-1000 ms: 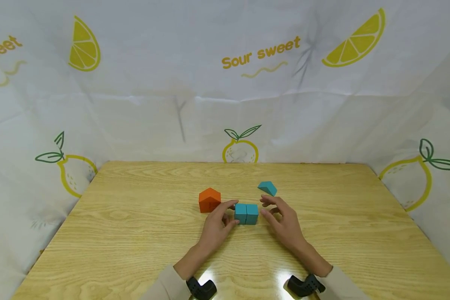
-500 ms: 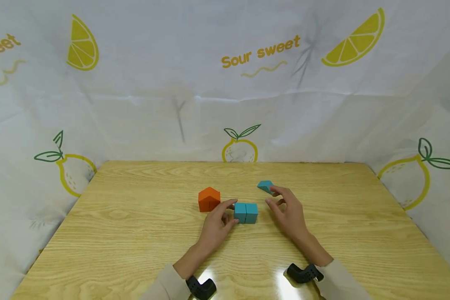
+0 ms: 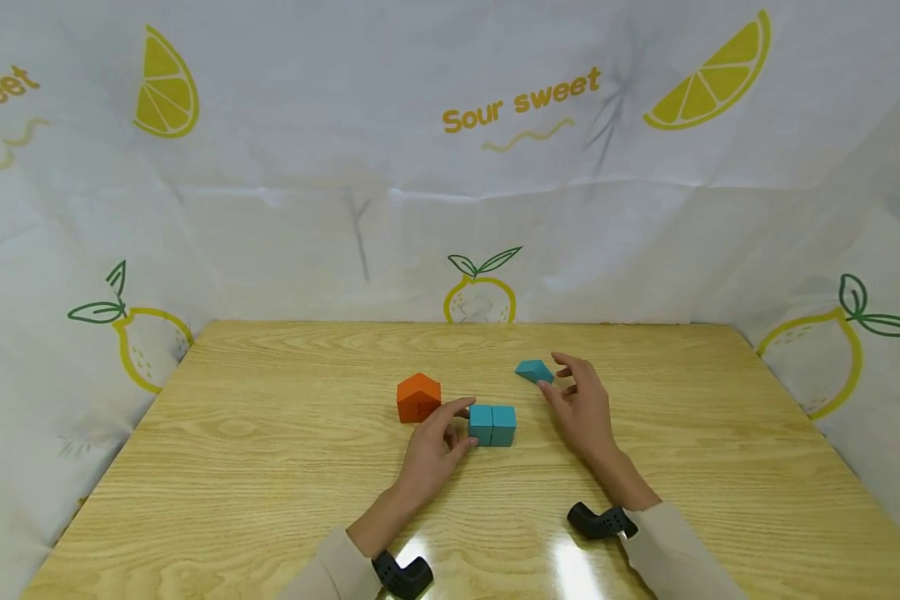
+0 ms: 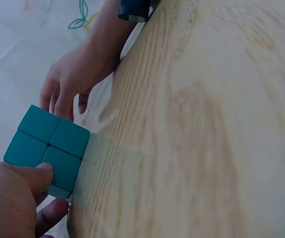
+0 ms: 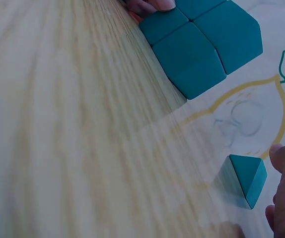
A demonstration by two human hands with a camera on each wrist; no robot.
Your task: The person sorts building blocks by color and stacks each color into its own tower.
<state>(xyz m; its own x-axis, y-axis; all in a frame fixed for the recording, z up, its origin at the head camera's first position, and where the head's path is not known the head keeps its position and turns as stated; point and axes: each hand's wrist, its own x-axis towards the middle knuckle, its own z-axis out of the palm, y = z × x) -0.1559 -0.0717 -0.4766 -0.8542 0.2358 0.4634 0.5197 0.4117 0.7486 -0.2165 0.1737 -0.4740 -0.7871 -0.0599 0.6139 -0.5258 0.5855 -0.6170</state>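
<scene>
Teal cube-like blocks [image 3: 491, 426] stand together on the table, their front face split into several squares in the left wrist view. My left hand [image 3: 431, 450] grips their left side, with the thumb [image 4: 42, 174] on the front face. Farther back and to the right lies a small teal wedge-shaped block [image 3: 532, 371], its triangular end showing in the right wrist view. My right hand [image 3: 583, 410] is just right of the wedge, thumb and fingers spread around its right side. In the right wrist view a gap shows between the thumb and the wedge [image 5: 249, 178].
An orange block [image 3: 418, 398] with a peaked top stands left of the teal blocks, close to my left fingers. The wooden table [image 3: 270, 467] is bordered by a white cloth [image 3: 307, 233] printed with lemons. Each wrist wears a black strap-on device.
My right hand has moved away from the right side of the teal blocks, back and to the right, to the wedge. My left hand has stayed on the teal blocks.
</scene>
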